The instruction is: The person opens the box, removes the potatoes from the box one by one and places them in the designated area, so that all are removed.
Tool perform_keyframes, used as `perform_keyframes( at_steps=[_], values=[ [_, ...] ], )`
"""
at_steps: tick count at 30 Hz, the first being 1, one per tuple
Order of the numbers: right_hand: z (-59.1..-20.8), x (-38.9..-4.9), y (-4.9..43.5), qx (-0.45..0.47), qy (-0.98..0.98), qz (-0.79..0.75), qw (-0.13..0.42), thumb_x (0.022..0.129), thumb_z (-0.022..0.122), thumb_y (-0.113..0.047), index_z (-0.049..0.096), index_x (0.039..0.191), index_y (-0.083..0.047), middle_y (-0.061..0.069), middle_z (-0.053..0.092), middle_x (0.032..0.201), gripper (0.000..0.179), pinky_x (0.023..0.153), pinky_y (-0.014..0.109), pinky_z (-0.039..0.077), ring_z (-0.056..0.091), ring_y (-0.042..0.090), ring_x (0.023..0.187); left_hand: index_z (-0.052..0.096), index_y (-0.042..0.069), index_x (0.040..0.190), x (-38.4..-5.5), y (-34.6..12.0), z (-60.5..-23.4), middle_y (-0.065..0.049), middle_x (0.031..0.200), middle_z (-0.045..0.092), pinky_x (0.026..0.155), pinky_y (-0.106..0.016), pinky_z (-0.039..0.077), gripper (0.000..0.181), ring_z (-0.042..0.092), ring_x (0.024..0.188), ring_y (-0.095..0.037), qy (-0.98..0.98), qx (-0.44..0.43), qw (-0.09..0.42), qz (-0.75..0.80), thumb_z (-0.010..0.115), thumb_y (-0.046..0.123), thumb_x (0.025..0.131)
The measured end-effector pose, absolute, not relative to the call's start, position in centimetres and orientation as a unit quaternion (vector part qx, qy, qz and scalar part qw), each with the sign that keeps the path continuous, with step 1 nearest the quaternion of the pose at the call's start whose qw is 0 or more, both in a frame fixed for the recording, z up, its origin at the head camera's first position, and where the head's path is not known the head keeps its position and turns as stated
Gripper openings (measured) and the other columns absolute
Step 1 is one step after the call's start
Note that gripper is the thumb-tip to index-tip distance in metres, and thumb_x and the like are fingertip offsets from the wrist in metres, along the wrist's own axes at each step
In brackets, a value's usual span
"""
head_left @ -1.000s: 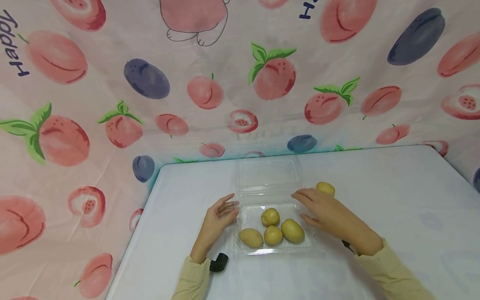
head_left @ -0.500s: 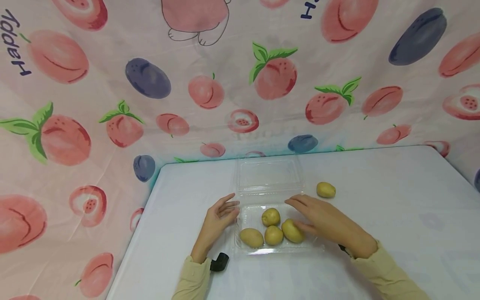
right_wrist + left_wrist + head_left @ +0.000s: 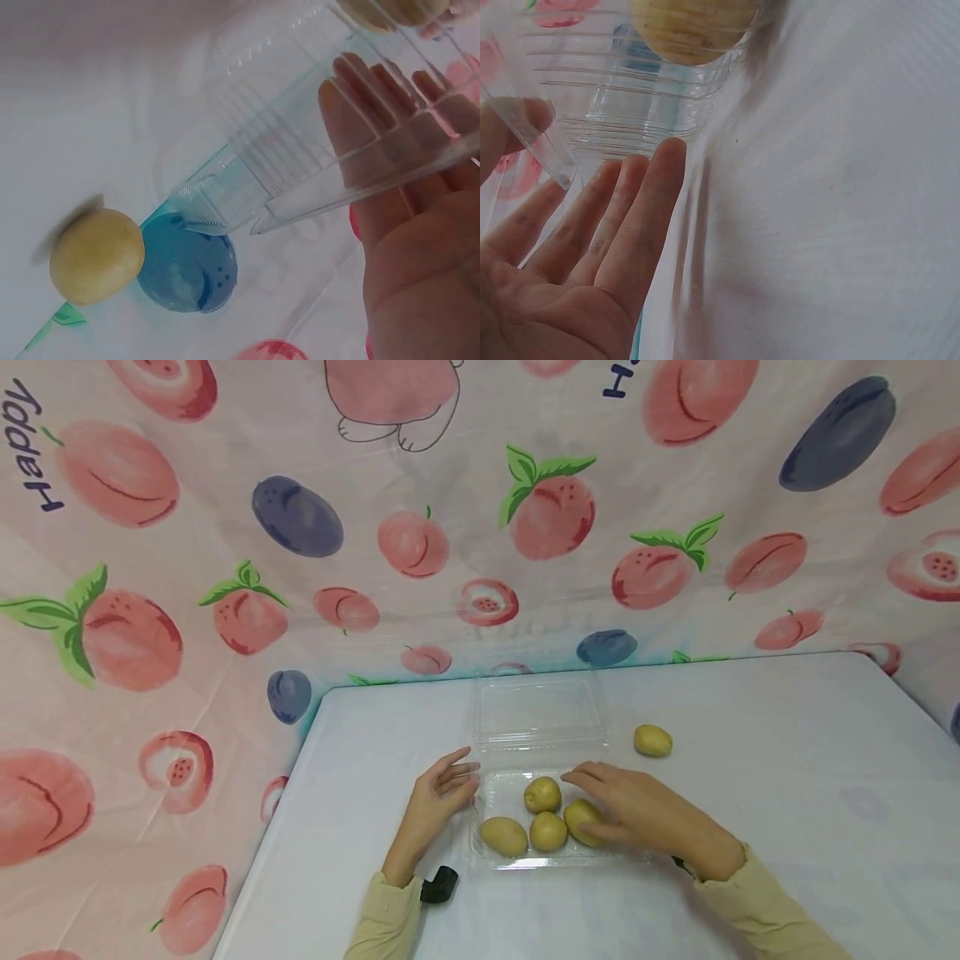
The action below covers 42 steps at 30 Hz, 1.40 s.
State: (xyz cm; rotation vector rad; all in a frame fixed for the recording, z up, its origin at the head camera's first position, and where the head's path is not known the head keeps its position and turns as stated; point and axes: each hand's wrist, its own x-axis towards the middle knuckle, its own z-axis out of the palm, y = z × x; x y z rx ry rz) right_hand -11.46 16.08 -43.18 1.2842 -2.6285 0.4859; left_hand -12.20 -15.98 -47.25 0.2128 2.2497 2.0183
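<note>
A clear plastic clamshell box point(image 3: 497, 787) stands on the table with its lid point(image 3: 536, 710) folded back. Several yellow potatoes lie in it, among them a left one point(image 3: 503, 837), a rear one point(image 3: 542, 794) and a right one point(image 3: 581, 821). Beside the box's left wall is my left hand point(image 3: 433, 810); its fingers are extended and its thumb shows through the plastic at the rim. Over the right part of the box reaches my right hand point(image 3: 637, 806), fingers fairly straight, partly covering the right potato. Whether it touches that potato is unclear.
One more potato point(image 3: 652, 741) lies on the white tabletop point(image 3: 787, 777), right of the lid. A fruit-printed cloth point(image 3: 420, 468) rises behind the table and along its left side. A black device point(image 3: 439, 884) sits at my left wrist.
My right hand has moved left and slightly toward me, from beside the loose potato to over the box's right part. The left hand and the potatoes have stayed in place.
</note>
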Motion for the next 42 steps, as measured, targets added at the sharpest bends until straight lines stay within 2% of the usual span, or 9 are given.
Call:
perform_keyframes(
  at_steps=[4,14,25,42],
  values=[
    [-43.45,-11.44,15.76,0.437,-0.880,0.165,0.086,0.085,0.077,-0.028,0.065,0.120,-0.006,0.001,0.065,0.112,0.044,0.081,0.031,0.058,0.065,0.013,0.097,0.048,0.005,0.145,-12.21,-16.03,-47.35,-0.021,0.132,0.062,0.086,-0.026,0.058,0.056,0.062,0.119,-0.034,0.742,0.071,0.054,0.664,0.070,0.013,0.094],
    [-43.63,-11.54,15.18,0.435,-0.884,0.164,0.038,0.084,0.076,-0.029,0.071,0.102,-0.014,-0.008,0.066,0.096,0.024,0.075,0.027,0.056,0.061,0.005,0.083,0.048,0.005,0.145,-12.35,-16.07,-47.45,-0.020,0.132,0.062,0.087,-0.026,0.058,0.057,0.062,0.118,-0.034,0.746,0.076,0.052,0.659,0.070,0.015,0.094],
    [-43.47,-11.60,15.05,0.439,-0.881,0.175,0.007,0.085,0.076,-0.027,0.071,0.105,-0.013,-0.007,0.066,0.099,0.025,0.077,0.027,0.056,0.060,0.004,0.086,0.049,0.006,0.145,-12.37,-16.08,-47.39,-0.020,0.132,0.062,0.086,-0.026,0.058,0.057,0.062,0.119,-0.035,0.745,0.072,0.055,0.661,0.070,0.015,0.094],
    [-42.69,-11.74,15.74,0.448,-0.877,0.172,0.030,0.081,0.078,-0.018,0.071,0.103,-0.012,-0.003,0.066,0.101,0.024,0.078,0.030,0.057,0.063,0.011,0.088,0.048,0.007,0.145,-12.33,-15.98,-47.26,-0.020,0.132,0.061,0.085,-0.026,0.058,0.058,0.061,0.120,-0.035,0.744,0.066,0.060,0.662,0.071,0.016,0.093]
  ],
)
